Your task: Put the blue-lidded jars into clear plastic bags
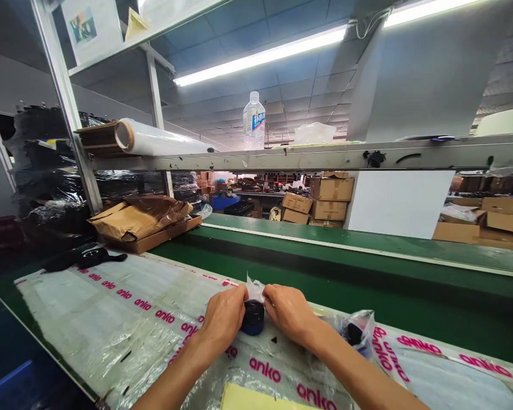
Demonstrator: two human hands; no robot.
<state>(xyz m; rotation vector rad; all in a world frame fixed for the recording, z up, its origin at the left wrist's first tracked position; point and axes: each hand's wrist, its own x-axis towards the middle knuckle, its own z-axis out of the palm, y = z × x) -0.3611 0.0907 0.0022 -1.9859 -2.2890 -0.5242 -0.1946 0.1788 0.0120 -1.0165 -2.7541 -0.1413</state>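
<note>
My left hand [225, 314] and my right hand [289, 310] are close together over the work surface. The fingers of each are pinched on one side of a small whitish see-through plastic bag [255, 289], whose pointed corner sticks up between them. Just below the bag, between the hands, is a rounded black and dark blue object [253, 320]. I cannot tell whether it is inside the bag. Right of my right hand, partly behind the forearm, lies a clear plastic bag [366, 320] with a dark item in it. Yellow paper [256, 400] lies at the near edge.
Plastic sheeting printed "anko" [145, 327] covers the worktop. A black item [89, 258] lies far left, near a cardboard tray [162, 234] with brown paper. Beyond runs a green conveyor belt [367, 267]. A shelf [308, 158] above holds a bottle [253, 122] and a film roll [162, 139].
</note>
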